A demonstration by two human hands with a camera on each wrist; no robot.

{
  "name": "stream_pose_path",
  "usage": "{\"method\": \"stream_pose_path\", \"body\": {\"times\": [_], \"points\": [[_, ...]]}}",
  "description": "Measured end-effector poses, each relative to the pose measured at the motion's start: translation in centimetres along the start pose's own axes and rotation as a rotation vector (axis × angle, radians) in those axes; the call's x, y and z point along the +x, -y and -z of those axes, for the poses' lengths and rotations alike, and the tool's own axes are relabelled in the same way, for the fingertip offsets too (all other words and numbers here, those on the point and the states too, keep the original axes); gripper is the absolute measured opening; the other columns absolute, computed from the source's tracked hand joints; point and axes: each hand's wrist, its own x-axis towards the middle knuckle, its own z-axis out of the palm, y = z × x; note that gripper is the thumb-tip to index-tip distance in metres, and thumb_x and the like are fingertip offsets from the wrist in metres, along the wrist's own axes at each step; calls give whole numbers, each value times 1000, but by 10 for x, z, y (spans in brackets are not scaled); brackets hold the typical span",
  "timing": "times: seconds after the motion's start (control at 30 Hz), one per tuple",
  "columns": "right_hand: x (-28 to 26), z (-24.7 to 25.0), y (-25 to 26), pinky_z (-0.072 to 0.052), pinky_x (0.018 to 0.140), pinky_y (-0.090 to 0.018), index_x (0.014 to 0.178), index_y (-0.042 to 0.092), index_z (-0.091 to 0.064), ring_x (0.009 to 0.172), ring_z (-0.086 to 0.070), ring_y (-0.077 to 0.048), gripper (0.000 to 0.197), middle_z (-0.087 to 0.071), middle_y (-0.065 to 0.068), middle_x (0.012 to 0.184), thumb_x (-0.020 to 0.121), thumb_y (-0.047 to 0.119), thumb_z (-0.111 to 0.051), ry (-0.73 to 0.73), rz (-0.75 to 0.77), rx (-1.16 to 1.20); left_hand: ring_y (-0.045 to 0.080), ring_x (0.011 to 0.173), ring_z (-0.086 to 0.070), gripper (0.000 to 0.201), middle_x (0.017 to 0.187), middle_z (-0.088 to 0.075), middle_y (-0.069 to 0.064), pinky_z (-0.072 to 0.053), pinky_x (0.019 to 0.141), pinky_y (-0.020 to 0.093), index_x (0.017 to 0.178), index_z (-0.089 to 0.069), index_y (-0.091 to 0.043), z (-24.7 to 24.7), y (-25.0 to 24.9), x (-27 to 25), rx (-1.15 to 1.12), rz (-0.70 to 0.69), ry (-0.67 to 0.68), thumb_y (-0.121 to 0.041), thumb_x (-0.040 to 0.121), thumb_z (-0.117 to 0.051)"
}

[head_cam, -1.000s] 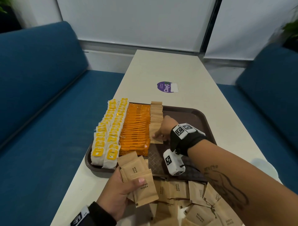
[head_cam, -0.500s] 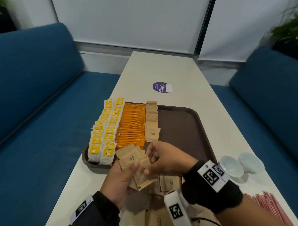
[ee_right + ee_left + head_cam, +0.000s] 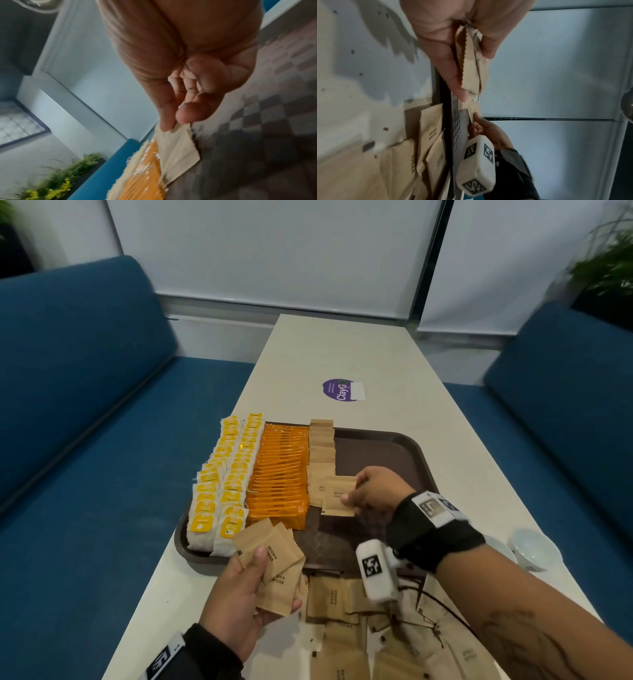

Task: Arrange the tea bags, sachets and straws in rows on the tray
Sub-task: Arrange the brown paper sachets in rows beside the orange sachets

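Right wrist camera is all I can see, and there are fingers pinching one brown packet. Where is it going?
Observer: The right hand holds that brown sugar sachet at the near end of the brown sachet row on the tray, beside the orange sachets.
Operator: Is the other hand doing anything?
Observer: The left hand grips a fan of brown sachets over the tray's near edge.
Operator: Are there more to put down?
Observer: Yes, a loose pile of sachets lies on the table, on the near side of the tray.
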Motion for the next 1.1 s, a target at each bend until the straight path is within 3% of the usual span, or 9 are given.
{"method": "stream_pose_path", "body": {"times": [0.2, 0.3, 0.43, 0.5, 0.6, 0.77, 0.83, 0.93, 1.1], "points": [[35, -4, 16, -49, 89, -32, 113, 2, -53, 82, -60, -18, 30, -68, -11, 105, 87, 10, -66, 53, -182, -235, 41, 93, -64, 18, 104, -67, 16, -56, 52, 41, 108, -57, -27, 2, 0, 2, -11, 5, -14, -26, 95, -45], [44, -7, 17, -49, 79, -30, 111, 1, -60, 72, -59, -14, 26, -66, -6, 86, 88, 14, -65, 75, -212, -306, 44, 98, -62, 20, 109, -66, 18, -55, 52, 41, 110, -57, -28, 4, 2, 5, -14, 19, -22, -26, 94, -46], [53, -10, 13, -55, 69, -28, 75, 10, -57, 63, -58, -14, 14, -62, -8, 75, 80, 7, -70, 0, -36, -357, 45, 101, -61, 19, 111, -65, 20, -55, 57, 43, 110, -57, -27, 8, 3, 9, -16, 27, -26, -25, 94, -47], [53, -11, 14, -54, 61, -24, 85, 7, -60, 63, -60, -13, 11, -66, -12, 83, 80, 5, -69, -11, -2, -348, 46, 101, -61, 22, 111, -65, 21, -54, 57, 42, 114, -56, -25, 8, 4, 10, -16, 30, -22, -26, 94, -47], [53, -13, 16, -55, 87, -35, 110, 6, -56, 92, -68, -24, 31, -68, -17, 106, 82, 6, -69, 31, -36, -377, 46, 100, -61, 24, 110, -65, 21, -54, 54, 41, 116, -56, -25, 6, 5, 10, -13, 30, -14, -26, 94, -47], [57, -16, 8, -53, 53, -23, 70, 12, -55, 62, -64, -17, 19, -69, -18, 91, 77, 2, -69, -15, -6, -353, 42, 85, -65, 19, 103, -68, 21, -56, 51, 41, 109, -57, -24, 0, 5, 6, -13, 11, 9, -24, 93, -47], [59, -19, 11, -54, 57, -24, 75, 10, -56, 65, -65, -16, 14, -69, -12, 85, 79, 4, -69, 11, -37, -354, 40, 80, -66, 17, 98, -69, 19, -56, 49, 40, 106, -58, -25, -2, 5, 4, -21, 11, 16, -23, 94, -46], [58, -24, 20, -52, 84, -28, 94, 7, -52, 93, -66, -17, 14, -70, -9, 105, 89, 15, -63, 83, -151, -449, 39, 81, -65, 16, 97, -69, 18, -55, 47, 38, 105, -58, -25, -4, 5, 3, -21, 14, 20, -23, 94, -46], [54, -23, 25, -42, 62, -22, 85, 9, -50, 78, -57, -15, 14, -69, -8, 107, 93, 17, -58, 125, -206, -480, 43, 89, -64, 21, 105, -67, 22, -54, 47, 38, 112, -57, -25, -3, 4, 3, -18, 18, 24, -24, 94, -46]]}}
